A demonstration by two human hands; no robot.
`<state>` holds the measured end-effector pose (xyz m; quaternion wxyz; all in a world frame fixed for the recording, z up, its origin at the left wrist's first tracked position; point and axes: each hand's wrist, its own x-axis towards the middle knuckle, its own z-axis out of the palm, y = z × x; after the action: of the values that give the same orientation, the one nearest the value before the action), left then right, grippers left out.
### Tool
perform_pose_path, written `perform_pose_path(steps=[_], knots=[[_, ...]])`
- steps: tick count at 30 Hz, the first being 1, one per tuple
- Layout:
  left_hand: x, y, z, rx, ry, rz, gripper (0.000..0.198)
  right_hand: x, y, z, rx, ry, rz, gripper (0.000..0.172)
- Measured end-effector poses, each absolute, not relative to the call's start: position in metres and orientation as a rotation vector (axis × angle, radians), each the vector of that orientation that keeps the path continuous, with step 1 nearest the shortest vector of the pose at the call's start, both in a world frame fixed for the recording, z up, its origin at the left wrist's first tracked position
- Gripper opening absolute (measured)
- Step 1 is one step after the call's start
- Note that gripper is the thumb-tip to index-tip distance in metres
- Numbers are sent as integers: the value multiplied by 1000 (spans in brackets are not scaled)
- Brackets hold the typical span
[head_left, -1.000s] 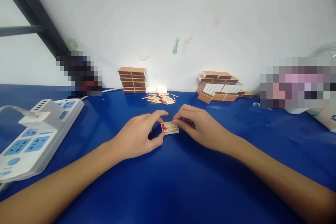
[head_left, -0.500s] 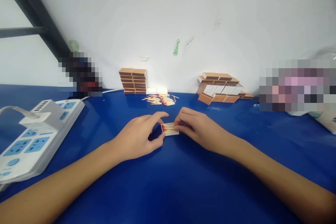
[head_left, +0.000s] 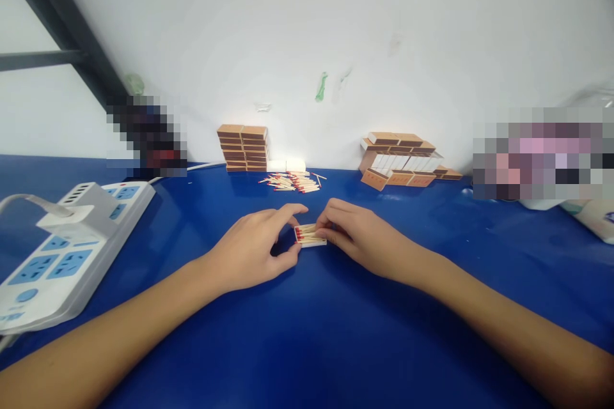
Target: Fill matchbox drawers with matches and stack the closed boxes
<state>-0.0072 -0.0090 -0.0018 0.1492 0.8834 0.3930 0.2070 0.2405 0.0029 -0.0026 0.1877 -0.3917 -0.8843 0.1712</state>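
Note:
A small white matchbox tray (head_left: pixel 315 244) lies on the blue table. Inside it are several matches (head_left: pixel 306 235), their red heads toward the left end. My left hand (head_left: pixel 254 246) steadies that end, the thumb at the near corner and a finger at the far one, with the index finger arched above. Over the tray's right end, the thumb and fingers of my right hand (head_left: pixel 350 230) are pinched together on the matches. The fingertips cover part of the sticks, so how many they grip cannot be made out.
Loose matches (head_left: pixel 293 181) lie behind the tray. A matchbox stack (head_left: pixel 243 148) stands at the wall on the left, another pile of matchboxes (head_left: pixel 400 161) on the right. A white power strip (head_left: pixel 71 255) with a plugged-in adapter lies left.
My right hand has shifted very slightly left over the tray, still pinched. My left hand and the tray stay in place.

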Motion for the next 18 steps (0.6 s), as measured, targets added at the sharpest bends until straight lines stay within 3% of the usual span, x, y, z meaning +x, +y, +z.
perform_pose_path(steps=[18], knots=[[-8, -9, -2, 2536, 1148, 595, 56, 245, 2, 2, -1096, -2485, 429, 9]])
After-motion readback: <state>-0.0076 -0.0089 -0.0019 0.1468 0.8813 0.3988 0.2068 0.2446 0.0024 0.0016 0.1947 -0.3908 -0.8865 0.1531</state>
